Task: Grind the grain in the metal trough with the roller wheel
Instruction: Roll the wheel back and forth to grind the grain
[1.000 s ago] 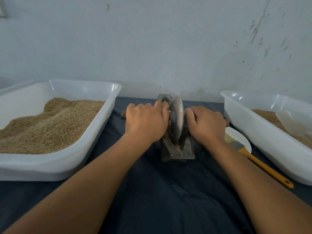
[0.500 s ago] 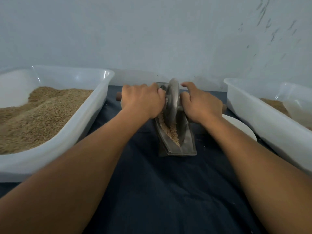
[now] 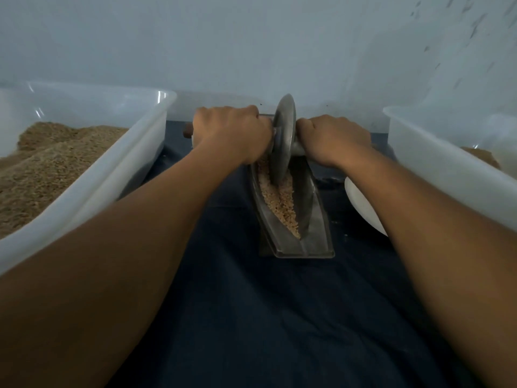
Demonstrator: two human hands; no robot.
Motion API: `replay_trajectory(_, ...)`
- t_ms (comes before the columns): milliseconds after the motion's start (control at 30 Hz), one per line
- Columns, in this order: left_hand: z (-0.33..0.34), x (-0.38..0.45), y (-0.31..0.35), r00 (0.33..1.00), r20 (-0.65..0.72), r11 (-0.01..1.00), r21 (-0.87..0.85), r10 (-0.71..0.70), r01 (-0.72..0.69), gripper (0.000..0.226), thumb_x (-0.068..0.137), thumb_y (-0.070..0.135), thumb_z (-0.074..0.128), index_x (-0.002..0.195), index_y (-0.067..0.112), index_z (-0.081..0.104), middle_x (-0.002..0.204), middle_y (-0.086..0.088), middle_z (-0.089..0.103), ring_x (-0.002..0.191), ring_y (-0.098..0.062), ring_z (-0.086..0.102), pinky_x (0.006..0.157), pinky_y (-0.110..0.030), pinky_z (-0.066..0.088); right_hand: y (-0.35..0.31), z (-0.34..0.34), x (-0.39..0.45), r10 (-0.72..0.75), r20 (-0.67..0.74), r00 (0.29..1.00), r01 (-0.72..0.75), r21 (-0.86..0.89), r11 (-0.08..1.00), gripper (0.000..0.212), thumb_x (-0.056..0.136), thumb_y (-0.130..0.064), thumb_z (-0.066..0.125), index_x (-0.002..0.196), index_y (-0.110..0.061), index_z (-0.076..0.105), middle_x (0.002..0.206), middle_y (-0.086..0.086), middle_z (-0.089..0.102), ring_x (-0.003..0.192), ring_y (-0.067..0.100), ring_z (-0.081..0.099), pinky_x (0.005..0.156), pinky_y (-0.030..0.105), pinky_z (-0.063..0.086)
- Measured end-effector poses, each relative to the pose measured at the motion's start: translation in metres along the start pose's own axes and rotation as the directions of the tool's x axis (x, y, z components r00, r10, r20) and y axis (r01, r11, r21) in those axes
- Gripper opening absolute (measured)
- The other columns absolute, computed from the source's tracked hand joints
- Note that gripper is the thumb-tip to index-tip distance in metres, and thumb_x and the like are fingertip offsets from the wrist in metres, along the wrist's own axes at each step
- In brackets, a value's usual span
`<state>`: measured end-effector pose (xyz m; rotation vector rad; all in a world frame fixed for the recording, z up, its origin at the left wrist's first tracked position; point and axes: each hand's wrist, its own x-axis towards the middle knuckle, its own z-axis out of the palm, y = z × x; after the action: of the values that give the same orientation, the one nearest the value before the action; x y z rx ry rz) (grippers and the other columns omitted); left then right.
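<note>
Roller wheel (image 3: 283, 141): stiff, probably heavy metal disc standing in the grain-filled metal trough (image 3: 313, 236); left hand (image 3: 232, 133) and right hand (image 3: 333, 138) grip its axle handles either side.

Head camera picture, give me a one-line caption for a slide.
Both hands, left and right, grip the roller wheel axle, grinding grain in the trough.

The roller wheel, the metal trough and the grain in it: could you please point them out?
roller wheel (image 3: 283, 141), head view, disc face.
metal trough (image 3: 316, 233), head view, right inner wall.
grain (image 3: 281, 200), head view, middle of the pile.
</note>
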<state>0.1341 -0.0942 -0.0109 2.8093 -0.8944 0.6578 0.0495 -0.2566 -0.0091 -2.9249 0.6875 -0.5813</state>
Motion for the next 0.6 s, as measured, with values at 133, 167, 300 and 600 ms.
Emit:
replay_trajectory(133,-0.001,-0.002,0.001,1.000,-0.021,1.000,0.006,-0.004,0.004,0.046,0.093,0.045,0.016,0.107,0.025,0.055,0.111,-0.012,0.065,0.090,-0.032,0.056,0.075,-0.043,0.032,0.001,0.001,0.001,0.014,-0.020,1.000,-0.014,-0.015,1.000,0.052,0.096,-0.051,0.018,0.084,-0.024,0.061,0.071,-0.002,0.045,0.062,0.017,0.041,0.054,0.031,0.022)
replay_trajectory(167,-0.002,-0.004,0.001,1.000,-0.028,1.000,0.007,-0.002,0.002,0.043,0.093,0.045,0.015,0.102,0.026,0.052,0.109,-0.012,0.065,0.085,-0.030,0.053,0.074,-0.043,0.032,0.001,0.002,-0.001,0.018,-0.038,0.999,-0.018,-0.012,1.000,0.051,0.096,-0.051,0.019,0.082,-0.024,0.060,0.070,-0.003,0.045,0.061,0.017,0.040,0.053,0.031,0.021)
replay_trajectory(300,-0.006,-0.010,0.002,1.000,-0.026,1.000,-0.001,-0.012,0.012,0.035,0.095,0.045,0.014,0.095,0.025,0.044,0.094,-0.010,0.061,0.077,-0.028,0.048,0.072,-0.042,0.032,0.000,0.003,-0.011,0.010,-0.115,0.993,-0.010,-0.004,1.000,0.049,0.097,-0.048,0.021,0.067,-0.024,0.053,0.067,-0.003,0.046,0.059,0.017,0.039,0.053,0.031,0.020)
replay_trajectory(600,-0.013,-0.040,0.006,0.996,-0.087,1.000,-0.006,-0.017,0.017,0.037,0.099,0.043,0.013,0.093,0.022,0.042,0.070,-0.006,0.046,0.065,-0.026,0.046,0.067,-0.040,0.032,0.001,0.002,-0.042,-0.092,-0.235,0.968,0.107,0.052,0.993,0.043,0.098,-0.042,0.023,0.101,-0.030,0.063,0.078,0.001,0.057,0.065,0.023,0.042,0.058,0.034,0.024)
